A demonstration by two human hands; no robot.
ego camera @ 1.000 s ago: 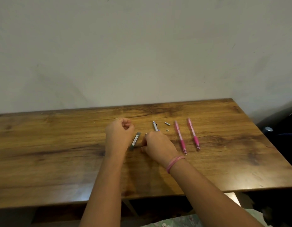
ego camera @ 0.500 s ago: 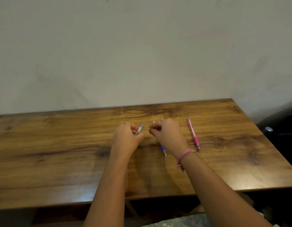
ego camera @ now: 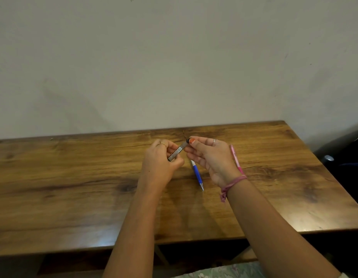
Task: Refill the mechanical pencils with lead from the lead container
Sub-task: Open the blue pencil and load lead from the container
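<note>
— What have we got in our hands?

— Our left hand (ego camera: pixel 160 163) has its fingers and thumb curled round the lead case (ego camera: pixel 177 151), a slim dark tube with a pale label, held tilted above the table (ego camera: pixel 73 197), its top end pointing up and to the right.

— And our right hand (ego camera: pixel 211 157)?

— It pinches the case's dark top end between thumb and fingertips; the orange thumbnail sits right at the cap. The other fingers lie loosely curved beneath. Whether the cap is on or partly off, we cannot tell.

— Where are the pencils?

— The blue pencil (ego camera: pixel 197 174) lies on the table between our wrists, tip pointing toward us, its far end hidden under our right hand. The pink pencil (ego camera: pixel 235 157) lies just beyond our right hand, partly covered by the wrist and its pink band (ego camera: pixel 232 183).

— Anything else?

— A plain wall (ego camera: pixel 174 67) behind the table, and something dark past its right edge, too dim to make out.
</note>
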